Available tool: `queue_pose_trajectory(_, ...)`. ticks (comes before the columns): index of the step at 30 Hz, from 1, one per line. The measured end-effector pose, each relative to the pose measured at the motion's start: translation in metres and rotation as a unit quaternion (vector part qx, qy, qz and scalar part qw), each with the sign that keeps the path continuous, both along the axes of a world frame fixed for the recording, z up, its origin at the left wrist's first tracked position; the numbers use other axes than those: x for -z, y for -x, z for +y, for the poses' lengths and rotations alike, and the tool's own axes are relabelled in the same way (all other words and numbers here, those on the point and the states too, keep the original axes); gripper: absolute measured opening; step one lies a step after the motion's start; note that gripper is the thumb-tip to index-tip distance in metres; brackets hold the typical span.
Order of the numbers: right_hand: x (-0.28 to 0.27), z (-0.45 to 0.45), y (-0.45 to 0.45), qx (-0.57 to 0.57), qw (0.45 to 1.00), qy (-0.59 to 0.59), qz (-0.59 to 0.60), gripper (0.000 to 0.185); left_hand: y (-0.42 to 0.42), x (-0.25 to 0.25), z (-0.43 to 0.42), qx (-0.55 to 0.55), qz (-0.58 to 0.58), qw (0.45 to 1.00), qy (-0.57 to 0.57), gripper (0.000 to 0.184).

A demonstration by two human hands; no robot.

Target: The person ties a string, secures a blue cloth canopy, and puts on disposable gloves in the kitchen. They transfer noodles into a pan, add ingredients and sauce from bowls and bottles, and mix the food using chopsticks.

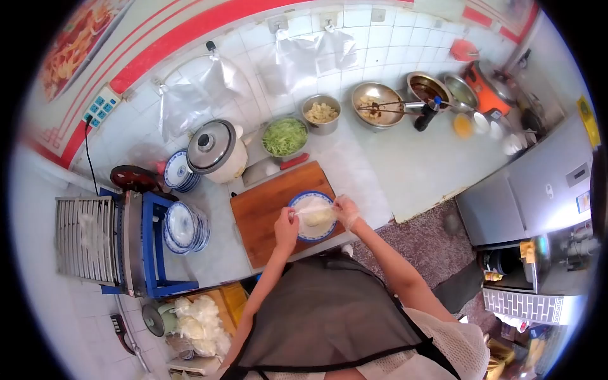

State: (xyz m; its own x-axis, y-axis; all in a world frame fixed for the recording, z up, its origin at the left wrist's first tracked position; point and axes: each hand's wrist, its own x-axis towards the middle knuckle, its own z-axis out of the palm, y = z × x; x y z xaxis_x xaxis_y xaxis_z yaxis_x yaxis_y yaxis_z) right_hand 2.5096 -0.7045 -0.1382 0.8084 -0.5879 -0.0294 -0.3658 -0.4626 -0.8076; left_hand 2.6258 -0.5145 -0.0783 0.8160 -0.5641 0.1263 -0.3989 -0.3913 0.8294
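A blue-rimmed white bowl (pixel 315 235) sits on the brown wooden cutting board (pixel 266 215), with a pale lump (pixel 315 219) inside. Thin clear plastic (pixel 313 208), which looks like a bag, is stretched over the bowl between both hands. My left hand (pixel 287 228) pinches it at the bowl's left edge. At the right edge, my right hand (pixel 346 211) grips the other side, its fingers closed and apparently covered by a clear glove. A cleaver with a red handle (pixel 295 161) lies behind the board, near a bowl of shredded green vegetable (pixel 285 137).
A lidded white pot (pixel 217 152) stands behind the board's left. Stacked bowls (pixel 183 227) and a metal-and-blue machine (pixel 142 244) are on the left. Along the wall are a metal pot of pale chunks (pixel 321 114), a steel bowl with chopsticks (pixel 377 106) and a dark bottle (pixel 426 115).
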Motion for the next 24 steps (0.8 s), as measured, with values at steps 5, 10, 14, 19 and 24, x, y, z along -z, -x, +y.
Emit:
queue_pose_trajectory(5, -0.006, 0.016, -0.016, -0.158, 0.975, 0.159, -0.005, 0.01, 0.0, 0.022, -0.004, 0.019, -0.058, 0.995, -0.082, 0.016)
queue_pose_trajectory(10, -0.017, -0.003, -0.007, -0.043, 0.999, 0.028, -0.015, 0.011, -0.02, 0.008, 0.027, -0.05, -0.083, 0.995, -0.011, 0.016)
queue_pose_trajectory(14, -0.107, 0.057, -0.019, -0.123, 0.981, 0.063, -0.134, 0.021, -0.015, -0.024, 0.024, -0.07, 0.027, 0.99, 0.12, 0.015)
queue_pose_trajectory(19, -0.088, 0.06, -0.047, -0.255, 0.906, 0.19, 0.28, 0.015, -0.031, -0.044, 0.033, -0.083, 0.405, 0.873, 0.257, 0.015)
queue_pose_trajectory(24, -0.123, 0.028, -0.021, -0.195, 0.888, 0.305, 0.282, 0.032, -0.038, -0.03, 0.058, 0.136, 0.009, 0.99, -0.037, 0.02)
